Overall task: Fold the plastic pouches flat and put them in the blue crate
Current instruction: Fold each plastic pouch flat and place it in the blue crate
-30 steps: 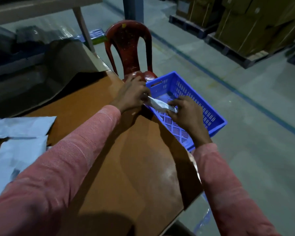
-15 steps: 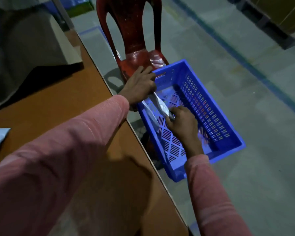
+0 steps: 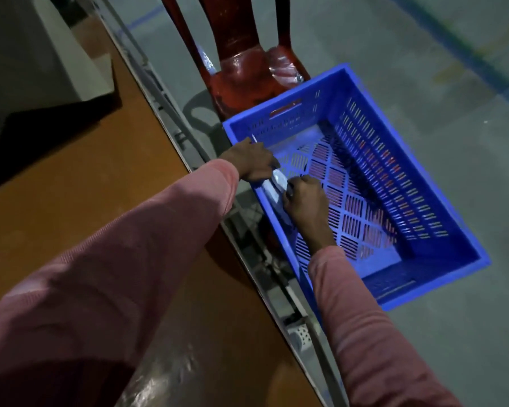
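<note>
Surface: a brown wooden table (image 3: 106, 177) fills the left of the view. Its long edge, trimmed with a pale strip, runs diagonally from the top to the bottom right. A large grey sheet (image 3: 41, 54) lies on the far left part of the tabletop and casts a dark shadow on the wood. The near corner of the table shows a dull shine.

Room: a grey concrete floor (image 3: 423, 333) lies to the right, marked by a dark blue line (image 3: 465, 51) in the upper right. A red plastic chair (image 3: 241, 74) stands just beyond the crate, and its seat touches or overlaps the crate's far wall. Lighting is dim.

Crate: the blue crate (image 3: 400, 183), with slotted walls and a slotted bottom, sits just beside the table edge and below the tabletop. What it rests on cannot be told. A pale patch lies on its bottom near the far corner; what it is cannot be told.

Pouch: one folded plastic pouch (image 3: 276, 183) is inside the crate, against the wall nearest the table and between the two hands.

Hands: both arms, in pink sleeves, reach over the table edge into the crate. The left hand (image 3: 252, 161) is curled over the far end of the pouch. The right hand (image 3: 304, 198) has bent fingers and grips the near end.
</note>
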The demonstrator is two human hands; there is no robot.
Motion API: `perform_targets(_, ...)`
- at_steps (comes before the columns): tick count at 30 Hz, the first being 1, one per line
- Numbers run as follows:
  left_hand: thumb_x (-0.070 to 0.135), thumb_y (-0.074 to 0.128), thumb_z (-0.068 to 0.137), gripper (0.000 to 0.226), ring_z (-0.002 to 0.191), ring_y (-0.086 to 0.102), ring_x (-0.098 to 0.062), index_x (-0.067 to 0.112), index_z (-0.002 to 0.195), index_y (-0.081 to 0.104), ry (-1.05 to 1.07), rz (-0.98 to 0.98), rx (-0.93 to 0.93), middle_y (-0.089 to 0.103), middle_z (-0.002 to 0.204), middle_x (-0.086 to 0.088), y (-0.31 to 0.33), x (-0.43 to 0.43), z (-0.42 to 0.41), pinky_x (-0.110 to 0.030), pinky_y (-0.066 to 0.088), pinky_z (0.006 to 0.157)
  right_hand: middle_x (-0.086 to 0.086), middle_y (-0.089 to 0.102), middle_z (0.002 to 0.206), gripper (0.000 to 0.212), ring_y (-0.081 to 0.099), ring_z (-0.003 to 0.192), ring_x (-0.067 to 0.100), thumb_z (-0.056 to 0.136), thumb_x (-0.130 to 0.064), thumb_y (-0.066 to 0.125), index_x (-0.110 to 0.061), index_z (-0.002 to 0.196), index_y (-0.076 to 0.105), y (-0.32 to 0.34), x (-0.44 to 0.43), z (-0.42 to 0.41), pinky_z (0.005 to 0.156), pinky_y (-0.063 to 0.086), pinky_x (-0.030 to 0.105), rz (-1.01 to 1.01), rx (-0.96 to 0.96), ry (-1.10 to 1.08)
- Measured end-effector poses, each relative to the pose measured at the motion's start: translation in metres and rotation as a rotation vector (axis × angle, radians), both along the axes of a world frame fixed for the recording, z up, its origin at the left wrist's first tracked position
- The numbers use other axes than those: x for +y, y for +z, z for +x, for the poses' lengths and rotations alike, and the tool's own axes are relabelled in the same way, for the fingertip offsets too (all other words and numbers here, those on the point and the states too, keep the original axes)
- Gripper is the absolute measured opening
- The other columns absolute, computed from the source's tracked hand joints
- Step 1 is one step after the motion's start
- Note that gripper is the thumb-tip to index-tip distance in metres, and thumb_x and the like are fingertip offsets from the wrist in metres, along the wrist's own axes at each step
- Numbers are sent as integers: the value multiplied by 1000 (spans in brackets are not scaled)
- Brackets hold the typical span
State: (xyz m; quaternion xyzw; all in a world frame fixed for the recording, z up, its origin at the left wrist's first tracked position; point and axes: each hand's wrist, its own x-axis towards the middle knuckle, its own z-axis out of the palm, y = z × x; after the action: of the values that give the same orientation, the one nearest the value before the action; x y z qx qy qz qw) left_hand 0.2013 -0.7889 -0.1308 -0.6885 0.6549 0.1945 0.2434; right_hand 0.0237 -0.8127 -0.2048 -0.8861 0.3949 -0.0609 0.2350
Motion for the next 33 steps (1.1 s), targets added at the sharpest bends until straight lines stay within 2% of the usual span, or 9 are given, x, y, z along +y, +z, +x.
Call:
perform_targets(2, 33, 38, 102, 51, 143, 43, -26, 36, 153, 44, 55, 95, -6, 45, 159, -3, -6, -1, 0, -44, 30, 114, 21, 60, 91, 18, 60, 91, 42, 85, -19, 66, -1, 87, 66, -6, -1, 2, 63, 51, 44, 14, 7, 14)
perform_targets(6, 31, 35, 104, 50, 149, 37, -26, 34, 153, 44, 46, 162, -10, 39, 163, -2, -8, -3, 0, -51, 26, 119, 16, 62, 96, 24, 62, 94, 40, 86, -29, 68, -6, 95, 69, -13, 1, 0, 65, 52, 43, 38, 27, -33)
perform_targets(10, 32, 31, 106, 54, 154, 28, -27, 33, 160, 31, 14, 216, -82, 27, 168, -1, -5, -5, -6, -53, 20, 123, 14, 63, 96, 26, 62, 95, 38, 88, -32, 68, -8, 97, 70, -18, 0, -1, 64, 52, 42, 30, 21, -38)
perform_targets(13, 32, 34, 104, 57, 154, 26, -27, 34, 160, 29, 21, 232, -117, 23, 170, 0, -9, -5, -9, -51, 19, 122, 13, 68, 100, 31, 63, 100, 37, 89, -35, 66, -12, 109, 71, -22, -3, -2, 72, 51, 42, 4, 32, -17)
perform_targets(17, 35, 32, 105, 56, 154, 25, -28, 34, 160, 29, -9, 212, -141, 21, 170, 0, -8, -4, -11, -53, 20, 122, 11, 69, 117, 43, 61, 112, 34, 94, -43, 61, -17, 127, 65, -25, 1, -5, 82, 51, 46, 119, 8, -90)
perform_targets(21, 35, 33, 105, 56, 155, 22, -28, 33, 160, 27, 7, 209, -119, 18, 171, 0, -4, -5, -17, -53, 20, 122, 16, 70, 112, 47, 63, 108, 38, 90, -42, 62, -13, 127, 63, -27, 9, -16, 81, 55, 50, 207, -94, -182)
perform_targets(24, 34, 33, 106, 56, 156, 18, -27, 34, 161, 25, 28, 204, -91, 15, 172, 0, -1, -5, -19, -52, 18, 124, 19, 71, 111, 44, 66, 102, 39, 89, -30, 65, -11, 129, 64, -29, 12, -20, 80, 55, 47, 236, -160, -185)
perform_targets(28, 33, 33, 105, 55, 155, 22, -29, 33, 160, 29, 22, 215, -112, 18, 171, -2, -5, -6, -16, -52, 21, 122, 20, 69, 120, 45, 65, 108, 37, 93, -15, 64, -7, 137, 59, -29, 13, -17, 85, 51, 39, 284, -178, -169)
perform_targets(33, 31, 37, 101, 51, 141, 42, -31, 27, 151, 42, 0, 201, -176, 44, 157, -7, -15, -6, -13, -49, 31, 112, 17, 68, 124, 44, 64, 110, 36, 96, -14, 59, -7, 139, 57, -30, 18, -6, 85, 51, 40, 279, -182, -139)
